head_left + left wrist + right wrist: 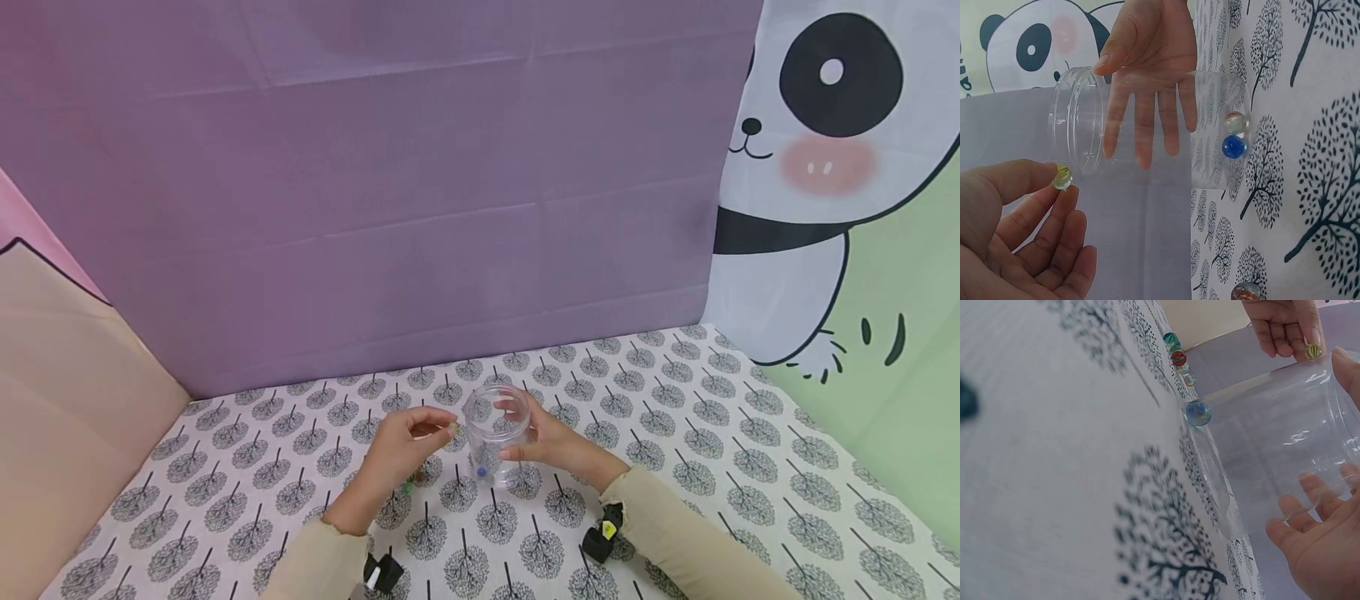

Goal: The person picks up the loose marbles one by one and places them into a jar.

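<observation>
My left hand (401, 446) pinches a yellow-green glass marble (1064, 177) between thumb and forefinger, close beside the jar's mouth. A clear plastic jar (489, 454) stands upright and lidless on the cloth. Around its right side my right hand (553, 443) holds it, thumb towards me and fingers on the far side. Inside the jar, at the bottom, lie a blue marble (1234, 146) and a clear marble with an orange streak (1234, 122).
Several more marbles (1177, 358) lie clustered on the cloth left of the jar, partly hidden by my left hand in the head view. The tree-patterned tablecloth (247, 500) meets a purple backdrop (420, 208) behind. A panda-printed curtain (832, 275) hangs at the right.
</observation>
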Action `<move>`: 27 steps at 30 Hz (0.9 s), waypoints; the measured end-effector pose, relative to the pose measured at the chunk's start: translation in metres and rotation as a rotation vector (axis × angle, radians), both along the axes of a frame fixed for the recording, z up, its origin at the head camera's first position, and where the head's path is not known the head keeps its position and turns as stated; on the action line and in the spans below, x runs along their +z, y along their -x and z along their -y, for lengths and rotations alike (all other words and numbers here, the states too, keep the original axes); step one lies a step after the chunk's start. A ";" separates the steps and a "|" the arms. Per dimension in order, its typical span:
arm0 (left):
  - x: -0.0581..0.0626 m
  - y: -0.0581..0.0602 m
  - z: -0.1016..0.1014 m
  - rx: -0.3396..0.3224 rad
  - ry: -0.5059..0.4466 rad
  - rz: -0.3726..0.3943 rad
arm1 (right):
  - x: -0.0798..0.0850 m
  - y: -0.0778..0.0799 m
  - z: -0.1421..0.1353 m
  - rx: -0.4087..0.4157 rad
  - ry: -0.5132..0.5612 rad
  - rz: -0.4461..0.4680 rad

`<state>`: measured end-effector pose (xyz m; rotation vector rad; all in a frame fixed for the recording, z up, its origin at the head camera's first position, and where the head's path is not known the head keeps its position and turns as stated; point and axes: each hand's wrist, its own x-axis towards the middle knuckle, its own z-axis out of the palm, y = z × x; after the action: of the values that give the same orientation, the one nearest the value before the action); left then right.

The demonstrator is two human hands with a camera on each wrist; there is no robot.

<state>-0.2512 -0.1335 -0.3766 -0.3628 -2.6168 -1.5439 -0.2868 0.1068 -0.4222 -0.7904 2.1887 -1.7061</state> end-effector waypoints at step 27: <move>0.014 -0.003 -0.004 -0.015 -0.086 -0.012 | 0.002 -0.002 0.000 0.005 0.026 0.035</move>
<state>-0.2482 -0.1299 -0.3625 -0.3844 -2.5348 -1.6478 -0.2849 0.1068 -0.4202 -0.7656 2.1449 -1.7359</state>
